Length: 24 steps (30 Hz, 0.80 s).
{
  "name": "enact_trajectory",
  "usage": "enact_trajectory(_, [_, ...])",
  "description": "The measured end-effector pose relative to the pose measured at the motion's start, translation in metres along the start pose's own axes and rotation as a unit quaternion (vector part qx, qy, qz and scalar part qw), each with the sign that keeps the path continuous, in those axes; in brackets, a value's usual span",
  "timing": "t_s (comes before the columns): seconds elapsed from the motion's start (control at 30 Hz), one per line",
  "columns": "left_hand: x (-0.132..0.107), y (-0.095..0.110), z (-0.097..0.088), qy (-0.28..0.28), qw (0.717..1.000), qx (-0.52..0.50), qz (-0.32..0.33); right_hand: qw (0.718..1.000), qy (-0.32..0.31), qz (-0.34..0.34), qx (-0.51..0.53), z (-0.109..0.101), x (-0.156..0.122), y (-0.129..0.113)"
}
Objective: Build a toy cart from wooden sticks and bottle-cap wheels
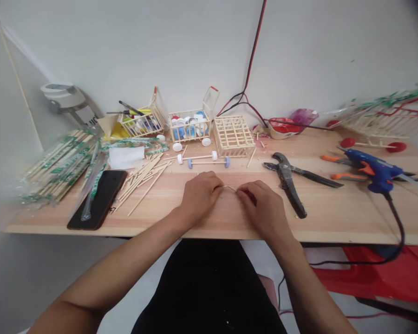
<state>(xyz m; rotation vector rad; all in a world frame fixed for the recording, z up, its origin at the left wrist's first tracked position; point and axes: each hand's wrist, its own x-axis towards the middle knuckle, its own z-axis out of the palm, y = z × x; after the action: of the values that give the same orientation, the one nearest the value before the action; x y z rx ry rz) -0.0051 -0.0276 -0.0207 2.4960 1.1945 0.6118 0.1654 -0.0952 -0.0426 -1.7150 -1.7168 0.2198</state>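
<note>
My left hand (201, 195) and my right hand (263, 204) rest low over the front of the table, fingers closed. Between them runs a short, thin wooden stick (229, 188), pinched at one end by each hand and seeming slightly bent. Its ends are hidden by my fingertips. Just beyond the hands lie two axles with wheels, one with white wheels (197, 157) and one with bluish wheels (209, 162). Behind them stands a stick-built basket frame (234, 134). A pile of loose wooden sticks (144, 176) lies left of my left hand.
Pliers-like cutters (287, 178) and a blue glue gun (369, 168) with a hanging cord lie to the right. Small stick carts (190, 126) hold bottle caps and pens at the back. A phone (99, 199) and bagged sticks (61, 162) occupy the left. A red stool (386, 273) stands below.
</note>
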Motion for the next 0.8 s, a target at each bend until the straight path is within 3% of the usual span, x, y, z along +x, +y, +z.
enact_trajectory(0.57, [-0.001,0.001,-0.003,-0.001,1.0,0.003,-0.015,1.0,0.027,0.006,0.009,-0.001,-0.001,-0.001])
enact_trajectory(0.8, [0.004,-0.006,-0.011,0.061,0.997,-0.041,-0.038,0.999,0.031,0.011,0.008,-0.002,-0.001,-0.001])
